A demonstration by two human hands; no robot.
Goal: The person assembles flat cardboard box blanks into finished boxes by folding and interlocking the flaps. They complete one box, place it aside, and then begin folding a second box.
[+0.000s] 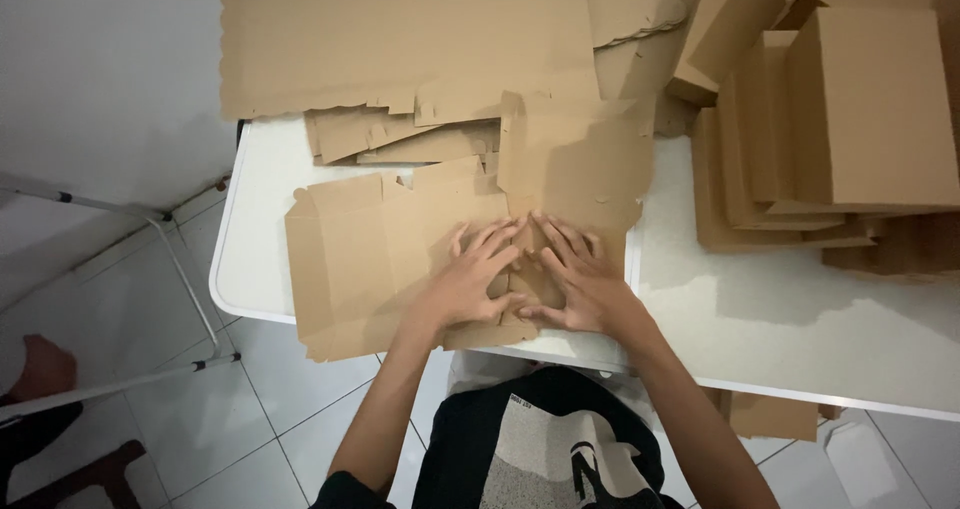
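— What's at the far left of your view?

— Tiled floor [250, 419] and a metal frame [170, 269], then the rounded corner of the white table [250, 269]. On that end lies the flat die-cut cardboard blank [360, 259] I'm working on; its left part sticks out past the table's front edge.

— And your hands?

— My left hand [470, 284] lies flat on the middle of the blank, fingers spread and pressing down. My right hand [580, 284] is just beside it, also spread flat, the fingertips of the two nearly meeting. Neither hand closes around anything; both palms bear on the card.

— How does the blank handle, do you think?

— Light and thin, I'd judge, stiff across the panels but ready to bend along its scored lines. It looks easy to crease or tear at the small tabs, so I'd take it by the broad panels near a fold line, not by the notched edges. The overhanging part could sag or slide if I let go.

— Further right?

— Behind my hands sits a stack of more flat blanks [410, 39], and at the right end a pile of folded cardboard boxes [860, 109], well apart from my hands.
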